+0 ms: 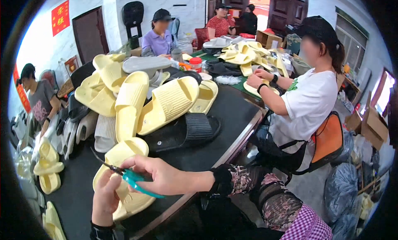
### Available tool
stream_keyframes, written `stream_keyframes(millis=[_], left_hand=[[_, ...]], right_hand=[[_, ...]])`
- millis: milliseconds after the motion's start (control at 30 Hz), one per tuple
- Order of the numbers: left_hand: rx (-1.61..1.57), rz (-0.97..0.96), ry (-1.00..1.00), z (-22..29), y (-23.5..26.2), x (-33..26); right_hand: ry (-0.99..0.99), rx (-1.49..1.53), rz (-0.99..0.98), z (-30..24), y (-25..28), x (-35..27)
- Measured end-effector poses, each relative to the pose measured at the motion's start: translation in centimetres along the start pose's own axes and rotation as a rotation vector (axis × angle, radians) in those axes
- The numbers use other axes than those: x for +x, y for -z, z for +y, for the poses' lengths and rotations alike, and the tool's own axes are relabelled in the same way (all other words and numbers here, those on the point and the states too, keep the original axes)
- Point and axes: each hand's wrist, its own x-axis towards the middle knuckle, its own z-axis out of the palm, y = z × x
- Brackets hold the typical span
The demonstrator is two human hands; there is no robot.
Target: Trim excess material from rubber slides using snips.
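My right hand (166,176) is wrapped round the teal handles of a pair of scissors (139,183). Their dark, thin blades point up and to the left. My left hand (105,200) is closed in a pinch close to the scissors' pivot; what its fingers grip is hidden. Under both hands a pale yellow slipper (139,205) lies on the black tabletop (78,190). The ribbed strap of another yellow slipper (128,149) shows just beyond my fingers.
A heap of yellow slippers (132,101) rises ahead, with a black slipper (186,134) beside it. The table's edge (236,151) runs along my right. A co-worker in white (311,99) handles a yellow slipper at the right. More slippers (49,165) lie at the left.
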Motion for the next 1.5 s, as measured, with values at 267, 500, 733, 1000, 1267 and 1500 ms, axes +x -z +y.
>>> stream_keyframes(millis=[267,500,733,1000,1267,1500], left_hand=[[0.122,0.276,-0.084,-1.5,0.1,-0.3],[0.189,0.439,-0.337,-1.0,2.0,-0.7],[0.059,0.521,-0.358,-1.3,3.6,-0.3],[-0.074,0.639,-0.452,-1.9,4.4,0.1],[-0.133,0.596,-0.507,-0.7,4.4,-0.4],[-0.105,0.562,-0.562,-0.8,4.1,-0.8]], right_hand=[[0.025,0.023,0.066,1.1,0.3,2.3],[0.005,0.053,0.090,4.2,0.7,3.9],[-0.032,-0.083,0.080,6.1,1.4,3.6],[-0.075,-0.255,0.131,6.0,1.8,3.5],[-0.225,-0.282,0.026,6.5,0.9,3.7],[-0.234,-0.381,0.015,7.2,1.0,3.5]])
